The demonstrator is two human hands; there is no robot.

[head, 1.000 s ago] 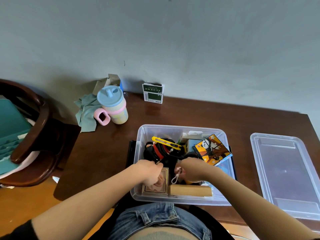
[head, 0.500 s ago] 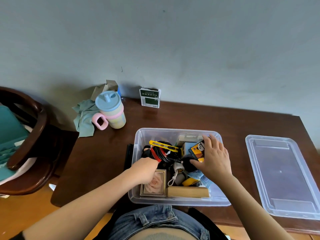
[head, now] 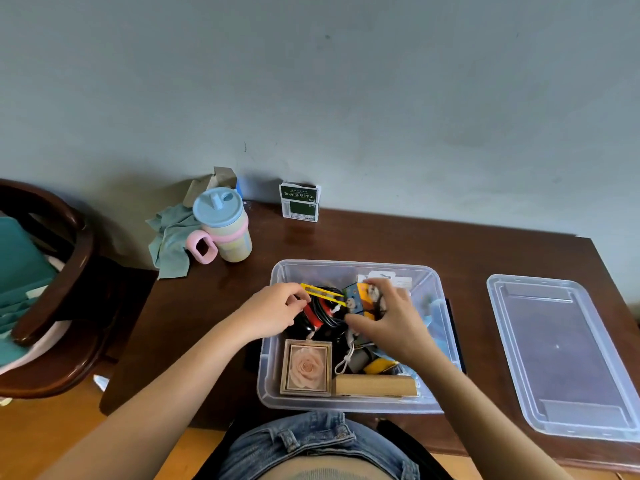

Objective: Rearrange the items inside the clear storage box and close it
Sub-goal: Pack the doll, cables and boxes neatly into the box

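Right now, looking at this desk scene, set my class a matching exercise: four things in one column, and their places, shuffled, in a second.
Things
1. rose picture frame
2. clear lid
3. green-and-white carton
4. lidded cup

Places
A. on the desk, right of the clear storage box
B. against the wall, beyond the box
C. near-left corner inside the box
D. on the desk, left of the box, beside a green cloth

Pairs: 1-C, 2-A, 3-B, 4-D

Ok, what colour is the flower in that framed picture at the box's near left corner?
Pale peach-pink rose in the framed picture, seen in the head view.
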